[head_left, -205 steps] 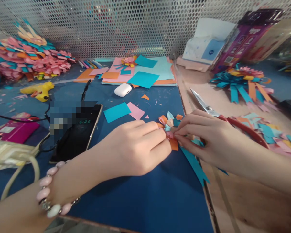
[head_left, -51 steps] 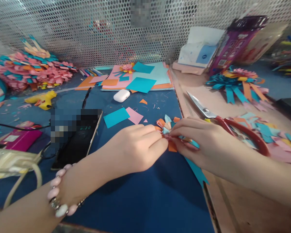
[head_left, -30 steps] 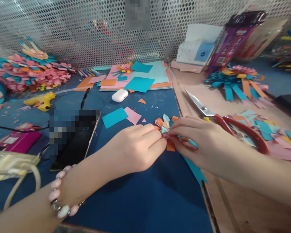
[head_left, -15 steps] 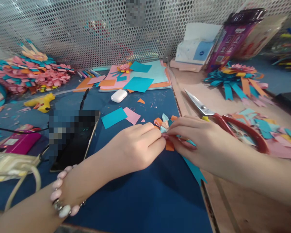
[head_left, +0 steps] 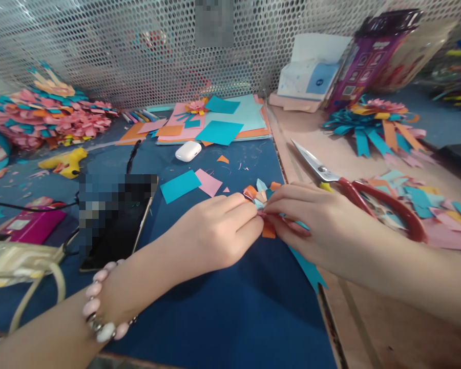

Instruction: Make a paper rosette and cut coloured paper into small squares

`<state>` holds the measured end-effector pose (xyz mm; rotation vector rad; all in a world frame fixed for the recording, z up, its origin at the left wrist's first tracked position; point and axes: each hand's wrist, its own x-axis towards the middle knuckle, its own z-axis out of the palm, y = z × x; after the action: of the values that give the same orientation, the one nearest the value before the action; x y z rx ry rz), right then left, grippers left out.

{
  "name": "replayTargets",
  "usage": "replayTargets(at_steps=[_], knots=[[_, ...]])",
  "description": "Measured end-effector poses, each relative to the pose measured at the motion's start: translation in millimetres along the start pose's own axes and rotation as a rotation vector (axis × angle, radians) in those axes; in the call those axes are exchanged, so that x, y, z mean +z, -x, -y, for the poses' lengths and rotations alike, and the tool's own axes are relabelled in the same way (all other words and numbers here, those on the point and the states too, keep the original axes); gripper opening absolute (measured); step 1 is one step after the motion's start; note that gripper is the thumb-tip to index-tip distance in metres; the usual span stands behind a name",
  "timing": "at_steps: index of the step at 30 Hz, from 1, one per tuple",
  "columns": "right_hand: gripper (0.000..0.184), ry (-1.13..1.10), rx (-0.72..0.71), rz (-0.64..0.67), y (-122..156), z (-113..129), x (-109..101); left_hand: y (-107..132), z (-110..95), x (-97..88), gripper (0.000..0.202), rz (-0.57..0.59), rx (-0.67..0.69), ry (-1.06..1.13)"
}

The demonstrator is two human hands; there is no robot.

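Observation:
My left hand [head_left: 226, 230] and my right hand [head_left: 307, 215] meet near the middle of the blue tabletop, fingertips pinched together on a small paper flower [head_left: 260, 195] of orange, pale blue and peach petals. My fingers hide much of its lower part. An orange paper strip [head_left: 269, 229] shows beneath them, and a blue paper ribbon [head_left: 309, 269] with a notched end runs out under my right hand. Large scissors [head_left: 388, 205] with red handles lie beside my right wrist, blades apart from my hands. A blue paper square [head_left: 181, 186] and a pink one [head_left: 209, 182] lie beyond my left hand.
A phone [head_left: 117, 230] and a yellow glue gun [head_left: 65, 163] lie at left. Behind are a white earphone case [head_left: 188, 151], a paper stack [head_left: 253, 115] and a heap of paper flowers [head_left: 54, 115]. At right sit a finished rosette [head_left: 376, 123], paper scraps [head_left: 426, 200] and a purple container [head_left: 369, 61].
Both hands stay almost in place, still pinching the paper flower. My left wrist with its bracelet has shifted very slightly to the right.

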<state>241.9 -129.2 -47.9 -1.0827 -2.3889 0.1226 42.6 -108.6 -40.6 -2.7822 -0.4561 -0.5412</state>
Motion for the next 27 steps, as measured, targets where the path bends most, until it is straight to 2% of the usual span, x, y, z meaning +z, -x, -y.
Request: replayTargets(at_steps=[27], knots=[[0.019, 0.010, 0.024, 0.008, 1.0, -0.3, 0.6, -1.1, 0.8, 1.0, 0.020, 0.049, -0.016, 0.030]])
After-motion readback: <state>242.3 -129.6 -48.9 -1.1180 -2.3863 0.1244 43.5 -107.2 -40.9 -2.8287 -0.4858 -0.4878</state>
